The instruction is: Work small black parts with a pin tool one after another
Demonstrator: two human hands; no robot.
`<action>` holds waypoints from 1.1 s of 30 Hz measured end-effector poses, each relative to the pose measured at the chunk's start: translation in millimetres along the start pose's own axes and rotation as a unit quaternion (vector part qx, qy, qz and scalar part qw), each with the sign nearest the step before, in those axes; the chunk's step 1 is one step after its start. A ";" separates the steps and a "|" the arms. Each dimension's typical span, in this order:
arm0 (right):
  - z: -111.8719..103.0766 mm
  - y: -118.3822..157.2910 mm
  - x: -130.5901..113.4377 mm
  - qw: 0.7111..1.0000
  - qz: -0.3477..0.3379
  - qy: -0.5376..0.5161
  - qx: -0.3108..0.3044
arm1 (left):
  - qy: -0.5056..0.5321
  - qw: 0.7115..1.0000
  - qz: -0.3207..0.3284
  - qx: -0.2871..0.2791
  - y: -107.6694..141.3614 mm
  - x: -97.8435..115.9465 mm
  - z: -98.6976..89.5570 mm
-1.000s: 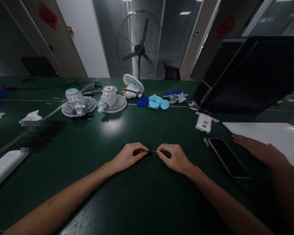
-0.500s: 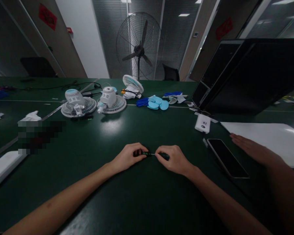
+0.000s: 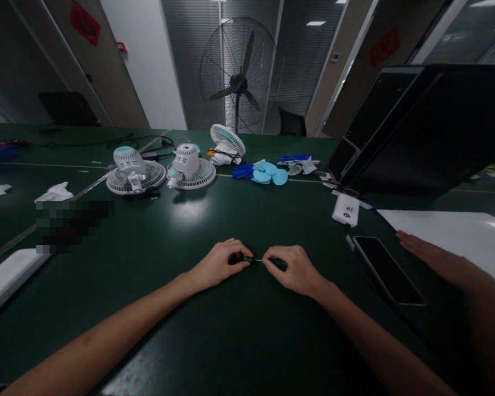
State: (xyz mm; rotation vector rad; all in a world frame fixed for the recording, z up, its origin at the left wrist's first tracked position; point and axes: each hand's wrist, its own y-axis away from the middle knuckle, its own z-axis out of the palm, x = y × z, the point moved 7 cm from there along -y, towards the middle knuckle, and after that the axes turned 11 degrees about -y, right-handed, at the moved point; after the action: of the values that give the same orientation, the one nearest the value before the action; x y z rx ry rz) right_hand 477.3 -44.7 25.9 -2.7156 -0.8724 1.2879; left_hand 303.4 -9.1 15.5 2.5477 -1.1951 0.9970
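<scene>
Both of my hands meet low over the green table (image 3: 214, 335), nearly fingertip to fingertip. My left hand (image 3: 221, 264) is closed, pinching a small dark piece with green on it (image 3: 247, 258); its exact kind is too small to tell. My right hand (image 3: 295, 268) is closed around the dark handle of what looks like a screwdriver (image 3: 279, 263). A thin metal shaft bridges the short gap between the two hands and points at the green piece. Whether the shaft touches or enters that piece, I cannot tell.
Small white fans (image 3: 187, 168) lie at the back left, beside light-blue fan blades (image 3: 270, 172) and blue gloves (image 3: 242, 171). On the right are a phone (image 3: 390, 269), a white device (image 3: 346, 210), a large black monitor (image 3: 437, 132) and another person's hand (image 3: 441, 258) near a white sheet (image 3: 470, 231).
The whole view has shifted slightly, so things appear a little further right. Both hands keep the same grip and spacing; nothing was taken up or let go.
</scene>
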 end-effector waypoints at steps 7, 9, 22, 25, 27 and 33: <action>9.4 -8.3 -17.1 0.998 -0.025 -0.034 0.037 | -0.003 1.000 0.020 0.009 -0.1 0.5 1.4; 9.2 -9.9 -19.2 0.996 -0.034 -0.062 0.057 | -0.011 1.000 0.025 0.015 -0.1 0.5 1.5; -5.6 0.0 2.6 0.996 -0.012 -0.047 0.078 | -0.033 0.997 0.068 -0.028 14.9 7.8 -6.2; -7.9 2.4 6.1 0.995 -0.002 -0.057 0.078 | -0.062 0.996 0.057 -0.023 27.6 -13.6 -21.4; -6.7 3.0 8.0 0.995 0.003 -0.068 0.070 | -0.102 0.994 0.030 -0.002 38.5 -44.9 -43.5; -2.9 2.3 9.0 0.996 0.004 -0.075 0.057 | -0.224 0.952 -0.159 0.137 94.3 -173.1 -149.5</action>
State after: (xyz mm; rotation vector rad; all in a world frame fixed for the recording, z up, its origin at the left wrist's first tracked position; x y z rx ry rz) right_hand 485.0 -41.6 20.9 -2.5657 -0.7743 1.5099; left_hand 79.5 95.9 8.6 3.1729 -0.7155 0.5571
